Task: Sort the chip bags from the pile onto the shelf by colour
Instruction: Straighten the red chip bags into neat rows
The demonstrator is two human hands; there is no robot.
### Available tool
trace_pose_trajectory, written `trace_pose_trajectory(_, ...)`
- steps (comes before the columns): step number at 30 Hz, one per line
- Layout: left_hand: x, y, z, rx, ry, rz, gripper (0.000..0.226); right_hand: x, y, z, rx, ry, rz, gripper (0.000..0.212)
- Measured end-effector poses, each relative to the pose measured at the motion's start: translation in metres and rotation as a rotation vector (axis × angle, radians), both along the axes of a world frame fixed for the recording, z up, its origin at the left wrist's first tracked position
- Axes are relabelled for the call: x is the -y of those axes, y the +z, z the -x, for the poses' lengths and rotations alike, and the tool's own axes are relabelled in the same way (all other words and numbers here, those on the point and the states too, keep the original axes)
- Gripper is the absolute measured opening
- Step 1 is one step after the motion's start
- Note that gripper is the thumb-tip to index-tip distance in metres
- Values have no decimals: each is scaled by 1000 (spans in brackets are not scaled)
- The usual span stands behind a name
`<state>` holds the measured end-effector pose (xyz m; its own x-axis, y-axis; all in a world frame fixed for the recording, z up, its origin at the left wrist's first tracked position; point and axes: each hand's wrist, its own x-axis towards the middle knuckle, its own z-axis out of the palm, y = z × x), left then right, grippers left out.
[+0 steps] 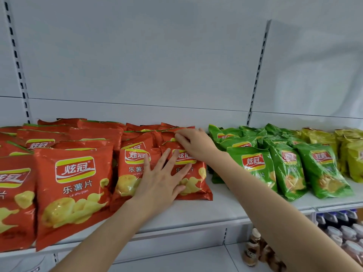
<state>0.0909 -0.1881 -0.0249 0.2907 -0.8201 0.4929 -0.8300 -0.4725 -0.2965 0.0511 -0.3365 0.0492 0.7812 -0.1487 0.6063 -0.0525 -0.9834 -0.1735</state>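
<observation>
Head view: my left hand [163, 179], spread flat, steadies the red bag [196, 185]; my right hand [196, 144] pinches its top. Best align it gently.

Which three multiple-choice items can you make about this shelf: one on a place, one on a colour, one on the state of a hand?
1. Where do the green bags lie?
A) to the right of the red bags
B) to the left of the red bags
C) on the floor

2. Which colour are the bags at the far right?
A) blue
B) yellow
C) white

3. How does the left hand lie?
A) as a fist, holding nothing
B) hanging at the person's side
C) flat, fingers spread, on red bags

Answers:
1 A: the green group stands to the right of the red one.
2 B: yellow bags fill the right end.
3 C: its spread fingers lie on the front red bags.
</observation>
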Motion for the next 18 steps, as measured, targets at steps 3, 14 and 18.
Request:
trace_pose_trajectory(3,-8,3,-3,-54,24,-48,55,4,-6,-3,-99,-74,58,32)
trace_pose_trajectory(14,-84,-1,-7,-53,36,5,90,-22,3,5,135,51,56,25)
trace_pose_trajectory(18,-86,-1,-8,-117,53,-15,98,-50,11,-16,-273,54,250,30)
